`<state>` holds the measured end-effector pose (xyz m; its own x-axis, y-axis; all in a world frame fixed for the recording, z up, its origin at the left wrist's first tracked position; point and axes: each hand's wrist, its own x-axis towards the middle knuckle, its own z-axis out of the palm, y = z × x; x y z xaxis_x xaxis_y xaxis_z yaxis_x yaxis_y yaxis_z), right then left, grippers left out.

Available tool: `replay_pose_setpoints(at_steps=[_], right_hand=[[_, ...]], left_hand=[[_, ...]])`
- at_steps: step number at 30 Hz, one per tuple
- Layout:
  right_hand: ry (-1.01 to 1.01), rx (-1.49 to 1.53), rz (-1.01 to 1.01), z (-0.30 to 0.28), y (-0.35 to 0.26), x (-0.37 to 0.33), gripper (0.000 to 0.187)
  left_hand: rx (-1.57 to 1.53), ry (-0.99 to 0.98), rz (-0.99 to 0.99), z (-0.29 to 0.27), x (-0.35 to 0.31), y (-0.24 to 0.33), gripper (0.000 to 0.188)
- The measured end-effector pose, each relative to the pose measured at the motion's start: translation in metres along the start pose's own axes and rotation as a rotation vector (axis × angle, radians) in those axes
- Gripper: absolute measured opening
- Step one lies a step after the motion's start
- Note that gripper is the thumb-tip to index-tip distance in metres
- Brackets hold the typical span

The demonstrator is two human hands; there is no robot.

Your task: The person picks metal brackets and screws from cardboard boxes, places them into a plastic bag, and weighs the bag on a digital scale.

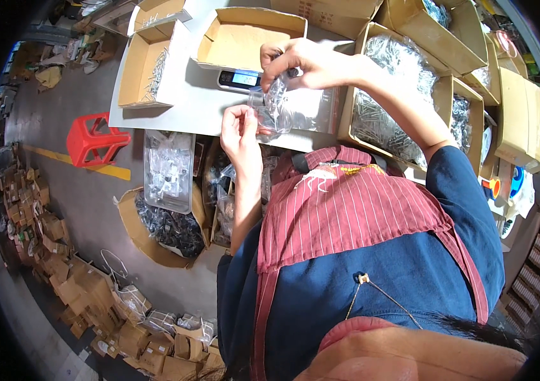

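Observation:
Over the white table [187, 120], my left hand [241, 130] pinches the edge of a clear plastic bag [272, 122] between thumb and fingers. Just above it, my right hand [295, 62] is closed on a crumpled clear packet [276, 95], lowered at the bag's mouth; its contents are too small to make out. Something small and dark shows by the right fingers. Behind the hands sits a digital scale [239, 80] with a lit display, beside a shallow open cardboard box [219, 56]. More flat clear bags [321, 109] lie to the right.
Cardboard boxes with screws [157, 73] stand at left. A large carton [345, 120] at right holds bagged screws [387, 95]. Below the table's edge are a clear plastic tray [171, 204] and a carton of dark parts [133, 232]. A red stool [89, 140] stands on the floor.

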<state>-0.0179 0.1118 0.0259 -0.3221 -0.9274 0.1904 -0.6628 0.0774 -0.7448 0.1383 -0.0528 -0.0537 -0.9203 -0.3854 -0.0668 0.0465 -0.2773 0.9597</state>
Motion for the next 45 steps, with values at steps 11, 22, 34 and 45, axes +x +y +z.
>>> replay_pose_setpoints(at_steps=[11, 22, 34, 45], right_hand=[[-0.066, -0.244, -0.100, 0.023, -0.019, -0.002, 0.025], [-0.078, 0.124, 0.116, 0.024, -0.019, -0.006, 0.043], [0.123, -0.215, 0.044, 0.041, -0.008, -0.022, 0.040], [0.050, 0.211, 0.639, 0.067, 0.015, -0.044, 0.063]], left_hand=[[0.119, -0.018, 0.110, 0.005, -0.009, 0.001, 0.010], [0.152, -0.017, 0.130, 0.011, -0.015, -0.005, 0.009], [0.123, 0.042, 0.067, 0.007, -0.018, -0.011, 0.010], [0.143, -0.116, 0.113, 0.028, -0.022, -0.012, 0.006]])
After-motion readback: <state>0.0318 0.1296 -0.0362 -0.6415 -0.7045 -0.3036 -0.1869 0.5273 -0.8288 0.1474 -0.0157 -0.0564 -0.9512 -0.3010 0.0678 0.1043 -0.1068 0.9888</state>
